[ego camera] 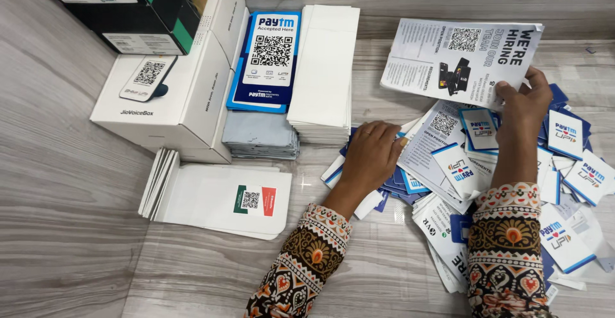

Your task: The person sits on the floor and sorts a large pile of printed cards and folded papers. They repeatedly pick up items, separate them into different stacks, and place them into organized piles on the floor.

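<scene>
Patterned sleeves nearest, your left hand (371, 154) lay flat, fingers released, pressing the scattered cards (448, 164); your right hand (522, 100) pinched a leaflet (458, 58) above them, far right. Keeping that pile pinned seemed wise.

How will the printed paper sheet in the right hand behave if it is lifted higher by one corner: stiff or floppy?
The printed sheet probably flops: it looks thin, and the right hand pinches only its lower edge. It seems very light, so it may flutter. The crease lines across it suggest it folds easily.
</scene>
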